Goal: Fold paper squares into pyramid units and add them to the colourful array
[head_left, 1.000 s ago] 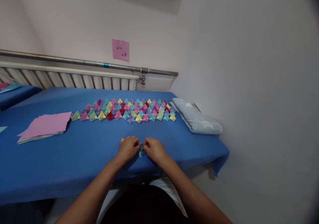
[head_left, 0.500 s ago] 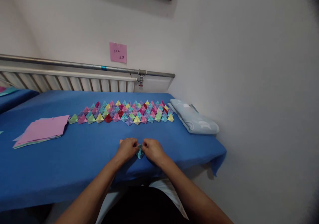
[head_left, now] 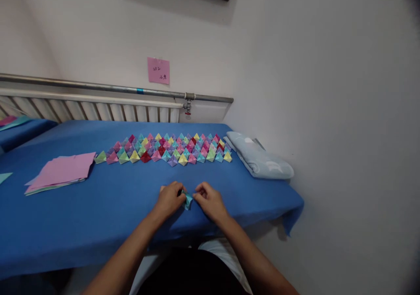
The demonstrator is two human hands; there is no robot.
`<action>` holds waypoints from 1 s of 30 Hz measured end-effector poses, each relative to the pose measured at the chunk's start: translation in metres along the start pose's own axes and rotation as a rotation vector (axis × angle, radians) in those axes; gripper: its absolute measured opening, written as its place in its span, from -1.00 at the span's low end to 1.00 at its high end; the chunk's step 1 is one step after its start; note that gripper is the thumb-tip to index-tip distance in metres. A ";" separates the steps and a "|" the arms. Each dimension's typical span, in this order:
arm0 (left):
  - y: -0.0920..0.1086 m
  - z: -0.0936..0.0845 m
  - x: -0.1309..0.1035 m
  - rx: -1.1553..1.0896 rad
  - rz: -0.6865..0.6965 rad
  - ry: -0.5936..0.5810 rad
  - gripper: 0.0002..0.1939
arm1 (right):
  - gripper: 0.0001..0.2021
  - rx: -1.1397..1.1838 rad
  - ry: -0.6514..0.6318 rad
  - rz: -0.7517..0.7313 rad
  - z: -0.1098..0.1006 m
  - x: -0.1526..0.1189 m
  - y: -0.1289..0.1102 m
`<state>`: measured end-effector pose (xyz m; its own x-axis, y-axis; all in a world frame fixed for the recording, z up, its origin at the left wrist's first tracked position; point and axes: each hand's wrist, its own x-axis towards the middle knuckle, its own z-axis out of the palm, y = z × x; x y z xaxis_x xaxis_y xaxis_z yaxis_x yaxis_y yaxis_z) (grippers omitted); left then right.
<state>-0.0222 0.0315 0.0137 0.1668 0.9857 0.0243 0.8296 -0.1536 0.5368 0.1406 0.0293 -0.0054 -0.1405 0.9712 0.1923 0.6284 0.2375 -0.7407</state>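
Near the front edge of the blue-covered table [head_left: 108, 207], my left hand [head_left: 171, 198] pinches a small folded teal paper piece [head_left: 187, 201] by its left side. My right hand [head_left: 209, 201] is just right of the piece, its thumb and fingers apart, with a small gap to the paper. Beyond both hands lie rows of small folded paper pieces [head_left: 145, 156] in many colours, packed closely together.
A stack of pink and pale paper sheets [head_left: 62, 171] lies at the left. At the right, by the wall, is a folded light blue blanket [head_left: 262, 157]. Behind the table run a radiator [head_left: 114, 111] and a metal pipe [head_left: 82, 85]. A pink note [head_left: 159, 71] is on the wall.
My right hand has let go of the teal paper and moved a little to the right. The piece has turned slightly in my left hand. The whole view has shifted a little.
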 end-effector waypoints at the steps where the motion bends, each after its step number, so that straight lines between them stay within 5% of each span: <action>1: 0.000 0.001 -0.002 -0.001 -0.018 0.021 -0.83 | -0.97 0.028 0.016 -0.003 -0.001 -0.005 0.001; 7: -0.003 0.002 -0.013 0.010 -0.149 0.140 -0.82 | -0.90 0.064 0.018 -0.098 -0.002 -0.034 -0.007; 14: -0.005 0.000 -0.022 0.013 -0.110 0.101 -0.71 | -0.89 -0.191 -0.038 -0.235 0.007 -0.033 -0.016; 26: 0.004 0.001 -0.039 0.055 -0.131 0.040 -0.65 | -0.88 -0.154 0.039 -0.114 0.011 -0.026 -0.015; 30: 0.009 0.000 -0.044 0.060 -0.127 -0.001 -0.64 | -0.74 -0.064 0.029 -0.018 0.011 -0.030 -0.020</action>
<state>-0.0222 -0.0136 0.0177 0.0589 0.9974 -0.0410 0.8745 -0.0317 0.4840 0.1241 -0.0046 -0.0034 -0.1303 0.9658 0.2244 0.6741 0.2523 -0.6943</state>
